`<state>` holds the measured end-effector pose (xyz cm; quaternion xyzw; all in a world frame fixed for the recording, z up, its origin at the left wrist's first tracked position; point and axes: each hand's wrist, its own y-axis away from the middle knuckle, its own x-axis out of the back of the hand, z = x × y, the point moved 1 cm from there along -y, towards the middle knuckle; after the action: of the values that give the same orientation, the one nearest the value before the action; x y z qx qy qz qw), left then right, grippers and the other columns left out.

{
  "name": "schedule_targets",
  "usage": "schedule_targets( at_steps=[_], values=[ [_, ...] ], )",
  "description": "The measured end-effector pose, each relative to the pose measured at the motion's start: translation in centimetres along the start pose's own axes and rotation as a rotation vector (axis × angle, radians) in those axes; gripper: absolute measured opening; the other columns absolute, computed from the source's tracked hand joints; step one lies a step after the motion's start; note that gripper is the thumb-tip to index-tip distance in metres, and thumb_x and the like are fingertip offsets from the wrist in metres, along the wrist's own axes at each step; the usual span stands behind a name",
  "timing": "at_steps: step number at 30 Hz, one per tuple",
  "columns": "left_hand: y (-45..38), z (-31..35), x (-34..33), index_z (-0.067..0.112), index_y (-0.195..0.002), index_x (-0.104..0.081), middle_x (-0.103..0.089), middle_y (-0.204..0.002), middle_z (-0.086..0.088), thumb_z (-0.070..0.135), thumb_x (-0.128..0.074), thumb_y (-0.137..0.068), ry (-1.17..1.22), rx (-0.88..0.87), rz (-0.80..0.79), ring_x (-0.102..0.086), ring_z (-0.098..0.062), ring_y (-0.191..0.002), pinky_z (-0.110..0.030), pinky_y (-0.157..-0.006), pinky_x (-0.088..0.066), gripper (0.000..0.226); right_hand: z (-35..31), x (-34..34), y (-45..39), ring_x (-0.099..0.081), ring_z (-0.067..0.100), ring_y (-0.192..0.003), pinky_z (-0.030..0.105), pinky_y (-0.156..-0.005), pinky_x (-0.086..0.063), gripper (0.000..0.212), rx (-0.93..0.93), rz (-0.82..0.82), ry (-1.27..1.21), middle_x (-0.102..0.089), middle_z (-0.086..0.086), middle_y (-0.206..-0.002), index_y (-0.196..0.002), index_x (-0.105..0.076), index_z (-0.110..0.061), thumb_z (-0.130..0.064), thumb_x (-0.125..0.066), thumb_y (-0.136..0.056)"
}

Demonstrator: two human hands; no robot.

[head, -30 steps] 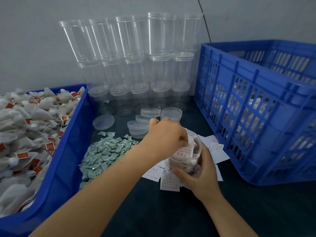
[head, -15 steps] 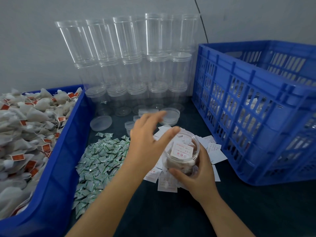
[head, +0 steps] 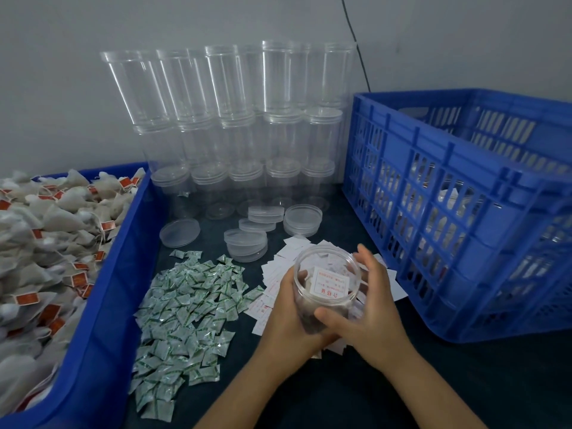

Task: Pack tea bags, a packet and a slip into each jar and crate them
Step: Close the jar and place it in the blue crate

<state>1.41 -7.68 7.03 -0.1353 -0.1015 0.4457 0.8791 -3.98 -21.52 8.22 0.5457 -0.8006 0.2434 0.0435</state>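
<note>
Both hands are cupping the open jar (head: 327,284) above the counter (head: 309,394): the left hand (head: 289,317) is curling round its left wall from below, and the right hand (head: 368,308) is wrapping the right wall, thumb lying across the front and fingers reaching up past the rim. Each grip is closing on the jar itself, not on any loose piece. Inside, a white slip (head: 329,281) with red print is lying on top of darker contents, probably tea bags; whether a packet is in there I cannot tell.

Judging by this, filling is finishing and closing is the step in hand. The jar is carrying no lid, so the next move is likely calling for one hand to let go and reach forward to the stacked lids (head: 246,244) lying just beyond the scattered slips (head: 278,270), while the other keeps the jar upright.

The green packets (head: 185,305) are spreading to the left, the bin of tea bags (head: 46,243) beyond them, and the blue crate (head: 464,212) is waiting on the right.
</note>
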Motion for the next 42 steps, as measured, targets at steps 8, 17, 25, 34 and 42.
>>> schedule_targets(
  at_steps=[8, 17, 25, 34, 42],
  values=[
    [-0.3, 1.1, -0.2, 0.074, -0.112, -0.032, -0.044, -0.116, 0.049, 0.002, -0.081, -0.069, -0.109, -0.002, 0.003, -0.047, 0.021, -0.109, 0.0, -0.076, -0.043, 0.098, -7.4, 4.0, -5.2, -0.038, 0.002, -0.122, 0.022, -0.092, -0.039, 0.113, -0.005, -0.605, 0.751, -0.034, -0.017, -0.146, -0.15, 0.006, -0.055, -0.065, -0.072, -0.069],
    [-2.6, 5.9, 0.3, 0.048, -0.118, -0.034, -0.05, -0.11, 0.045, 0.012, -0.088, -0.062, -0.188, -0.047, 0.005, -0.053, 0.018, -0.102, 0.003, -0.073, -0.04, 0.086, -17.6, 4.7, -10.8, -0.048, 0.006, -0.089, 0.032, -0.079, -0.043, 0.084, 0.001, -0.873, 1.175, -0.042, -0.022, -0.092, -0.138, -0.04, -0.049, -0.06, -0.081, -0.066],
    [-10.6, 10.5, -0.1, 0.046, -0.142, -0.017, -0.046, -0.134, 0.024, 0.054, -0.083, -0.056, -0.294, -0.145, 0.002, -0.046, 0.006, -0.12, -0.017, -0.098, -0.041, 0.108, -26.7, 12.8, -17.4, -0.064, 0.009, -0.088, 0.023, -0.066, -0.055, 0.063, -0.133, -0.703, 1.016, -0.059, -0.016, -0.097, -0.102, -0.052, -0.056, -0.058, -0.077, -0.044],
    [-16.7, 9.4, -1.0, 0.033, -0.147, -0.021, -0.045, -0.125, 0.024, 0.062, -0.06, -0.062, -0.473, -0.135, 0.0, -0.044, 0.003, -0.119, -0.023, -0.101, -0.038, 0.098, -24.5, 24.9, -26.0, -0.057, 0.021, -0.093, 0.03, -0.067, -0.05, 0.055, -0.255, -0.145, 0.851, -0.045, 0.001, -0.128, -0.128, -0.051, -0.035, -0.047, -0.073, -0.079],
    [-19.3, 7.8, -0.9, 0.031, -0.143, -0.031, -0.047, -0.119, 0.026, 0.033, -0.069, -0.081, -0.573, -0.156, 0.006, -0.047, 0.008, -0.11, -0.015, -0.093, -0.036, 0.073, -11.1, 28.7, -29.0, -0.056, 0.028, -0.097, 0.03, -0.059, -0.05, 0.059, -0.507, -0.052, 1.099, -0.056, 0.007, -0.119, -0.135, -0.055, -0.011, -0.035, -0.077, -0.085]
  ],
)
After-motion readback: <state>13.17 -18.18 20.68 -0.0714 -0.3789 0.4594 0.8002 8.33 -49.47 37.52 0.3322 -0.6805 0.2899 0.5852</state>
